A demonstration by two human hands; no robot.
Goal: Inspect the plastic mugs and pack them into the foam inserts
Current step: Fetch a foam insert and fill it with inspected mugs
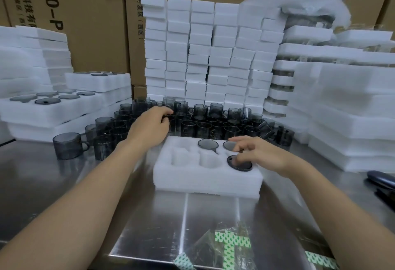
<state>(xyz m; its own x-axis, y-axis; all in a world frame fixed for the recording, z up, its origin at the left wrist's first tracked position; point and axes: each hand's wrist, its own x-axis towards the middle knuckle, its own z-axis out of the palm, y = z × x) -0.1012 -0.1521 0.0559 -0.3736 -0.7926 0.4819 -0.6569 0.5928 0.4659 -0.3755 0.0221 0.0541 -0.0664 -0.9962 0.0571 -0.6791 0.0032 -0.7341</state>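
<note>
Fingers [165,111] of the left hand [152,124] curl over the rim of a loose mug [171,123] in the mug pile [213,126] just behind the foam insert [205,182]. The thumb is tucked below, so this reads as a pinch, though the grip is partly hidden.

Fingers [245,144] of the right hand [265,155] are loose and spread. The tips press the upturned base of the seated mug [240,163] in the insert's near right pocket, and the hand holds nothing.

Two more mugs sit base-up in the far middle and far right pockets. The three pockets to their left are empty. The insert rests on the tabletop [106,184].

Handling, judged:
- The mugs look like thin smoky plastic: light and stiff, with smooth walls that are probably slippery and likely to scuff or crack if squeezed.
- The best hold is a rim pinch or the handle. Seat a mug with flat pressure on its base.
- The foam looks soft and should give under that pressure.
</note>
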